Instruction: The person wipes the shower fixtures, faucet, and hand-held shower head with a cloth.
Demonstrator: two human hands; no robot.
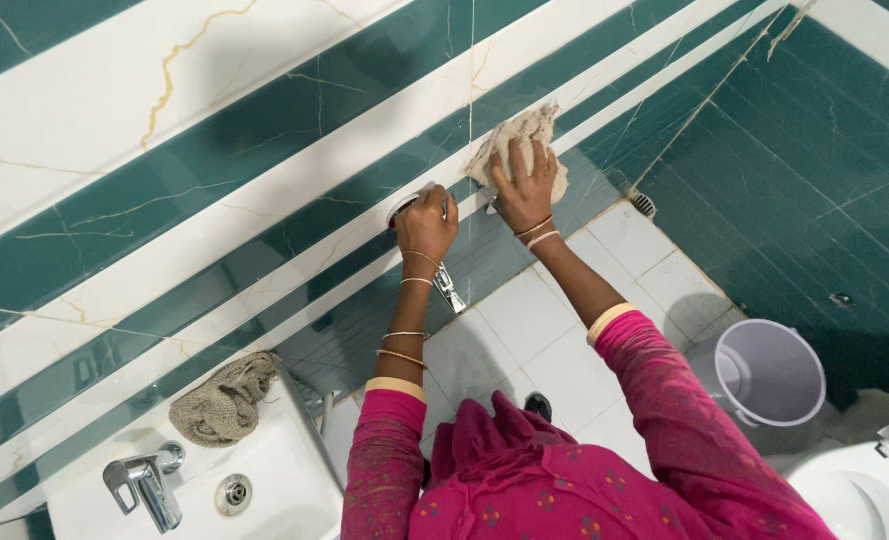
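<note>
Cloth (525,140): 1, under flat-pressed right hand (527,190); left hand (426,222) grips 1 wall tap (449,288).

My right hand (525,190) presses a beige rag (520,140) flat against the green-and-white striped wall tile (215,150). My left hand (427,222) grips the chrome wall tap (449,285). Knitted cloth (225,400) lies on the white washbasin (285,470). Grey bucket (770,372) on the floor.
</note>
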